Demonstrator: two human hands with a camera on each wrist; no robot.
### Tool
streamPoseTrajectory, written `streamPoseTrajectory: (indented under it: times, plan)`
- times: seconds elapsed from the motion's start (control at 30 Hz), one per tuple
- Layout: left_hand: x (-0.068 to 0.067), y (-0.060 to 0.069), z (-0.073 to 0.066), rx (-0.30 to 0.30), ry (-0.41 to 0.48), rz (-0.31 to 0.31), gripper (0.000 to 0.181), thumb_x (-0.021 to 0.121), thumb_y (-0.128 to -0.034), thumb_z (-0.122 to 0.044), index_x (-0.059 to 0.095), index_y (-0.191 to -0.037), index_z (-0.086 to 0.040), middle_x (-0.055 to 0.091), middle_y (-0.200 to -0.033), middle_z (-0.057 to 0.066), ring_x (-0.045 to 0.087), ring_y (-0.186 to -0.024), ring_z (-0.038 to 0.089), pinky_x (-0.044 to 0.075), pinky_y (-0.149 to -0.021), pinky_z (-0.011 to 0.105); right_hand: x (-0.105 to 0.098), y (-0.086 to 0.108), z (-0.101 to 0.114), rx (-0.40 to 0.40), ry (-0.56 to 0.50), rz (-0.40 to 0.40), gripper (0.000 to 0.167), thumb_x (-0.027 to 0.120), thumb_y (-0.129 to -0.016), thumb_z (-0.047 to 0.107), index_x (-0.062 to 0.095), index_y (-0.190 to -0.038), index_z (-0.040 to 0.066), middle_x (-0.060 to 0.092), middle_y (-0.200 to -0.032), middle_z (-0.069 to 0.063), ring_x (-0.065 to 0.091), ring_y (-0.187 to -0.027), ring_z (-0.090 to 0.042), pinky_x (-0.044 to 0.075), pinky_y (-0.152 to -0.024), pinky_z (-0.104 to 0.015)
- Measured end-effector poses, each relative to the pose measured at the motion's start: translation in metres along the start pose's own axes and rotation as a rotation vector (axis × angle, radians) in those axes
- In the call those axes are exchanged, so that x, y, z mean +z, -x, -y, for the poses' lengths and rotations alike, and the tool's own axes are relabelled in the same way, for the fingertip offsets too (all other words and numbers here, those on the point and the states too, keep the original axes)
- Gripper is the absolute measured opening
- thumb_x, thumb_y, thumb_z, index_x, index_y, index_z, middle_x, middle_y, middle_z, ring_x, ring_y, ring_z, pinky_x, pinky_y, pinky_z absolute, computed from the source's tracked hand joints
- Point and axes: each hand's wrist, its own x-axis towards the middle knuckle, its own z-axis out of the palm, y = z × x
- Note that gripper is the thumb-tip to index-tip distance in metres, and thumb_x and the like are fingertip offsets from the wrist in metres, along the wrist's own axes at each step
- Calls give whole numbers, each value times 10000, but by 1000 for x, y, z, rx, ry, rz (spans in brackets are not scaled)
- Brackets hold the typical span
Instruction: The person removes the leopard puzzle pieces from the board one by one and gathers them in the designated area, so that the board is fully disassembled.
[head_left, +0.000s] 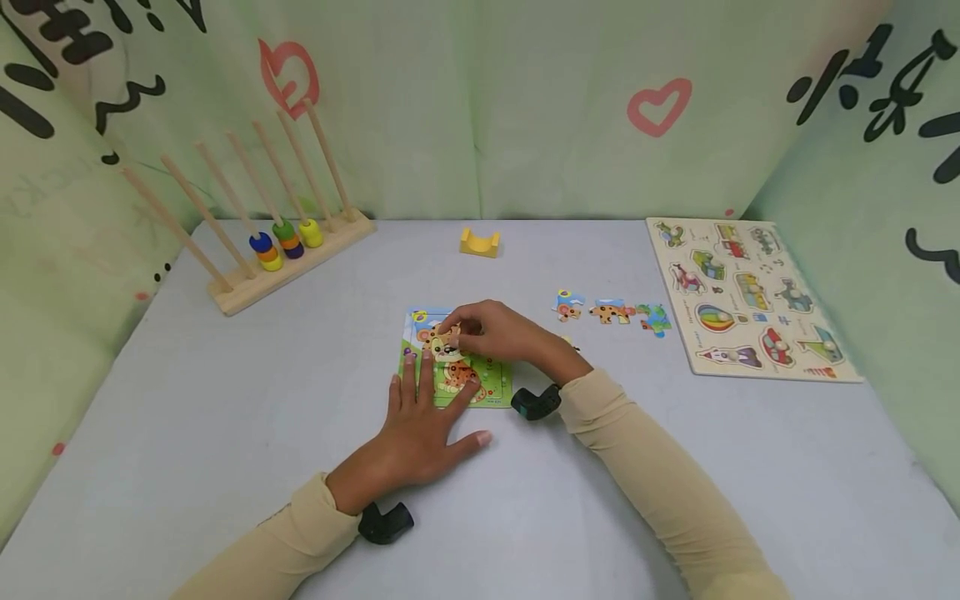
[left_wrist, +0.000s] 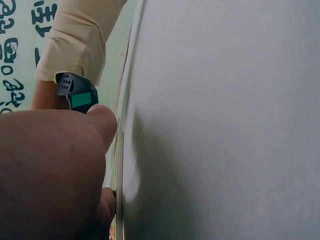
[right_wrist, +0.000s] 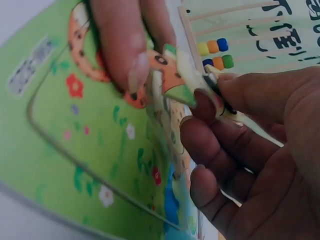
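A green leopard jigsaw board lies on the table in front of me. My left hand rests with straight, spread fingers on its lower left part. Over the board, my right hand pinches a jigsaw piece between thumb and fingers. In the right wrist view the piece is tilted up from the board, and a left fingertip is close beside it. Part of the leopard picture is covered by both hands. The left wrist view shows mostly the side of the left hand and bare tabletop.
Loose jigsaw pieces lie right of the board, one partly hidden behind the right wrist. A wooden picture puzzle board is at the right. A yellow curved block sits at the back, and a pegged bead rack stands back left.
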Motion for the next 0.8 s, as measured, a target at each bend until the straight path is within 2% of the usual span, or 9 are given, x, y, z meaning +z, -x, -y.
streamPoseTrajectory:
  times: [0.13,0.43,0.8]
  plan:
    - [-1,1,0,-1,-6,4,756,416,-915,-701,307,-1539,-289,-113,-1566,286,-216,-1390,481,-20,-1086,640,-5,3,1,-19,16,12,222,582,-975,83,664,-1181,83,667,-838,17,597,-772,-125,469,-731,-305]
    - [-3,1,1,0,-19,17,825,499,-869,-713,287,-1545,-291,-126,-1560,295,-220,-1387,486,-14,-1085,644,-22,13,-2,-19,30,-63,217,576,-986,113,664,-1183,88,675,-889,12,607,-817,-144,469,-760,-342]
    - [-4,0,1,9,2,33,846,544,-860,-692,272,-1550,-286,-137,-1554,303,-222,-1384,491,-21,-1077,655,-44,31,-10,30,52,-103,218,591,-985,132,673,-1178,72,686,-894,-6,613,-824,-168,462,-730,-367]
